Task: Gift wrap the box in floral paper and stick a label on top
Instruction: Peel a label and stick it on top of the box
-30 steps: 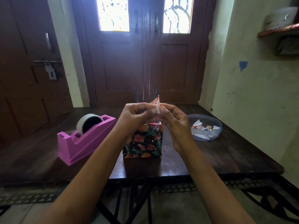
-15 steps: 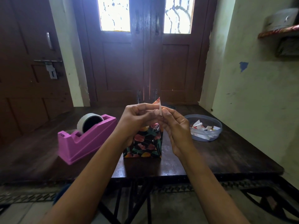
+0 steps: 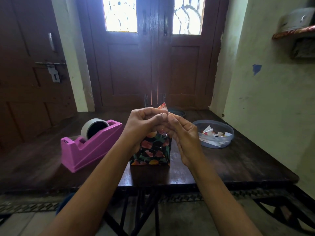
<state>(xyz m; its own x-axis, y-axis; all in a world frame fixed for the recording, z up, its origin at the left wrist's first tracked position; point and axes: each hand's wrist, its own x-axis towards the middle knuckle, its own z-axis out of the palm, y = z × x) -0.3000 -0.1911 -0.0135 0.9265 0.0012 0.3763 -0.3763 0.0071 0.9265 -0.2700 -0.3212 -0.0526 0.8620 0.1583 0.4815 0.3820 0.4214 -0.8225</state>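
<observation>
Your two forearms reach in from the near edge and meet above the middle of the dark wooden table (image 3: 238,164). Your left hand (image 3: 144,123) and right hand (image 3: 183,133) are raised together, fingers curled, thumb tips nearly touching. Both pinch a small label (image 3: 163,106), whose white and red corner sticks up at twelve o'clock from your fingertips.

Just below and behind your hands, the box (image 3: 151,150) stands upright on the table near its front edge, already covered in dark floral paper. At nine o'clock from the box sits a pink tape dispenser (image 3: 92,147) carrying a tape roll (image 3: 94,127). At two o'clock from it is a clear round tub (image 3: 227,132) holding paper scraps (image 3: 213,134). At twelve o'clock, farther back, lies a dark round dish (image 3: 178,112), and beyond the table stands a brown double door (image 3: 153,65).
</observation>
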